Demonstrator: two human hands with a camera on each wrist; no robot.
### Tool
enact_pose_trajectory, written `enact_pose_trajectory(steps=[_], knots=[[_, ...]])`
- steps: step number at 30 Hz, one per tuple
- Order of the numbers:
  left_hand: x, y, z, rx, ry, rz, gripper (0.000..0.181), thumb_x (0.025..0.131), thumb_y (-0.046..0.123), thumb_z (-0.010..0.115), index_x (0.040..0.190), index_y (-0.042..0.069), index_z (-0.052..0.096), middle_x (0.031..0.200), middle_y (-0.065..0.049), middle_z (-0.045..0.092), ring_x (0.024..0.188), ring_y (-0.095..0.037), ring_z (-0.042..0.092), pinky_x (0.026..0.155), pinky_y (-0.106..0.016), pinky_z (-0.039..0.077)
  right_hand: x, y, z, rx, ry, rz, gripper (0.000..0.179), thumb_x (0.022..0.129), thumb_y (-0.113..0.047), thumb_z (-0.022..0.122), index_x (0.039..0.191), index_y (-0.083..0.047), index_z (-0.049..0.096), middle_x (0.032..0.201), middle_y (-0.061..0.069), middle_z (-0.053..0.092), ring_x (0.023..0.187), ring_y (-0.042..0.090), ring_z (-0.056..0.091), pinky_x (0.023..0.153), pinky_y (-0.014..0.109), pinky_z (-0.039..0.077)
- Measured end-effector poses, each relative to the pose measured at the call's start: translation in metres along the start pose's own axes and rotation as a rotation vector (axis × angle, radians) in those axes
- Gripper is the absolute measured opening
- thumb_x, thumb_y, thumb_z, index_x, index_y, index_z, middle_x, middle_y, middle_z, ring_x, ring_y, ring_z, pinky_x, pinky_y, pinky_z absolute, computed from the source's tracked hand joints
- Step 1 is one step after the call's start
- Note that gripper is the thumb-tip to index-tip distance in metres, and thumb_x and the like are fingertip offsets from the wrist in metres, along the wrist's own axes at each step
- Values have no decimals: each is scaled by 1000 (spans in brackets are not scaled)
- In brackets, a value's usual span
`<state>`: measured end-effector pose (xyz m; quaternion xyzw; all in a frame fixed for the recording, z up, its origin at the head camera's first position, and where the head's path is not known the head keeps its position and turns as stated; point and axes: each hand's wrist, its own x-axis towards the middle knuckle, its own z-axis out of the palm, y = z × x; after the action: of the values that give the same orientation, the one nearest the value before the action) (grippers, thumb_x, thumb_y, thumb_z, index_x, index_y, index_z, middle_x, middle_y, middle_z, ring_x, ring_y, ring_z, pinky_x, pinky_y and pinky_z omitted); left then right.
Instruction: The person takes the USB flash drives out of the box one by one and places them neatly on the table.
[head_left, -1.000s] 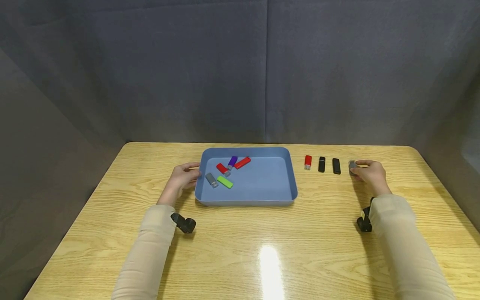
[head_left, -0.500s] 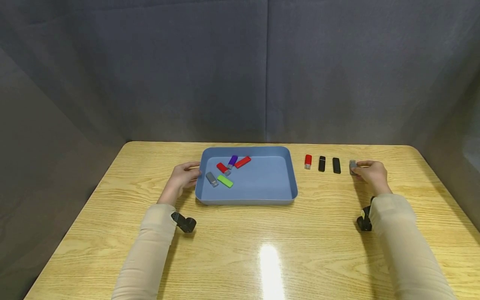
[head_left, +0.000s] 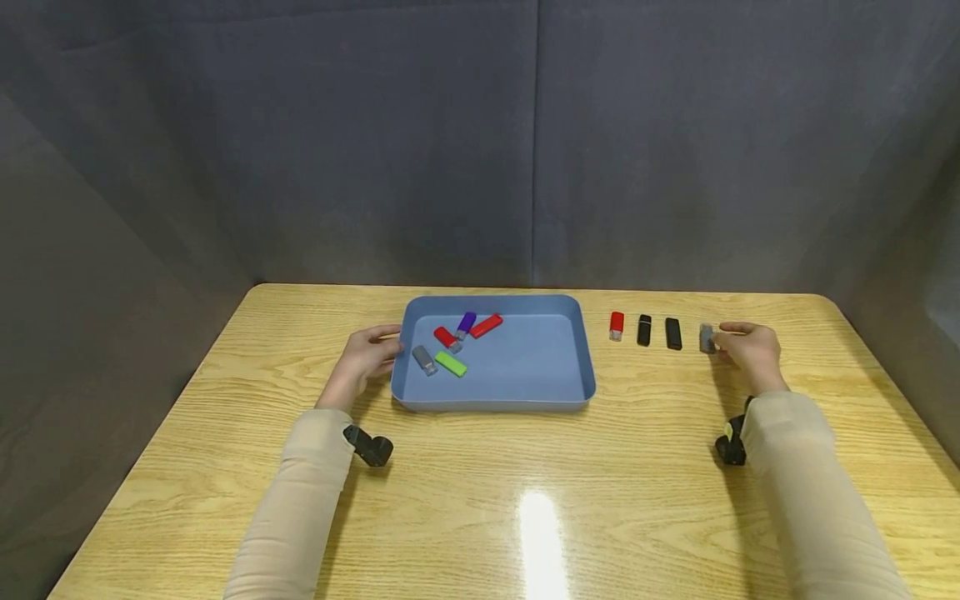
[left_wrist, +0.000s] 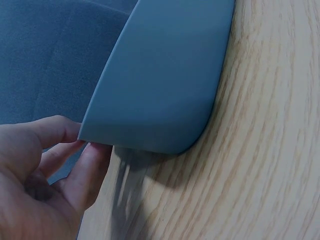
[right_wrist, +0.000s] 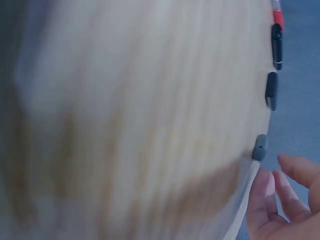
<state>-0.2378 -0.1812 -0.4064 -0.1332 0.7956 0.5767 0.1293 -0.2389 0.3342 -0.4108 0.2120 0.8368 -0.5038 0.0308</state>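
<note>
My left hand [head_left: 367, 354] holds the left side of a blue tray [head_left: 495, 402], fingertips and thumb at its rim; in the left wrist view the tray's outer wall [left_wrist: 160, 85] shows beside the fingers. Inside the tray lie a grey USB stick [head_left: 423, 359], a lime green one [head_left: 451, 363], a purple one [head_left: 466, 323] and two red ones. My right hand [head_left: 753, 350] is just right of another grey USB stick [head_left: 707, 338] on the table. In the right wrist view this grey stick [right_wrist: 260, 147] stands apart from the loosely bent fingers.
Left of that grey stick, a red USB stick [head_left: 617, 326] and two black ones, the nearer a plain black stick [head_left: 673, 333], form a row on the wooden table [head_left: 465, 500]. Dark cloth [head_left: 375, 167] hangs behind the table and at both sides.
My right hand has let go of the grey USB stick and drawn slightly right, leaving it at the end of the row. The left hand and tray stay put.
</note>
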Motion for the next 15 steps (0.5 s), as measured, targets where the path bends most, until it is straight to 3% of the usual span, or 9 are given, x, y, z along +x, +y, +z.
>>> enact_pose_trajectory(steps=[3, 8, 15], knots=[[-1, 0, 0, -3, 1, 3, 48, 95, 10, 51, 143, 6, 44, 138, -21, 51, 120, -29, 56, 99, -34, 50, -2, -3, -3, 197, -44, -20, 43, 94, -13, 53, 134, 3, 47, 67, -22, 55, 61, -4, 56, 62, 12, 51], [-2, 1, -1, 0, 6, 3, 47, 95, 10, 51, 142, 6, 45, 136, -22, 52, 117, -27, 58, 96, -31, 52, -9, -17, 0, 423, -161, -78, 10, 94, -12, 55, 104, -15, 52, 73, -21, 62, 68, -6, 59, 66, 8, 51], [1, 0, -1, -1, 5, -3, 47, 95, 9, 52, 142, 6, 46, 136, -21, 54, 107, -20, 62, 86, -24, 55, -21, -56, 31, 311, -225, -162, 15, 96, -17, 54, 111, -18, 52, 83, -22, 58, 77, -8, 58, 73, 7, 50]])
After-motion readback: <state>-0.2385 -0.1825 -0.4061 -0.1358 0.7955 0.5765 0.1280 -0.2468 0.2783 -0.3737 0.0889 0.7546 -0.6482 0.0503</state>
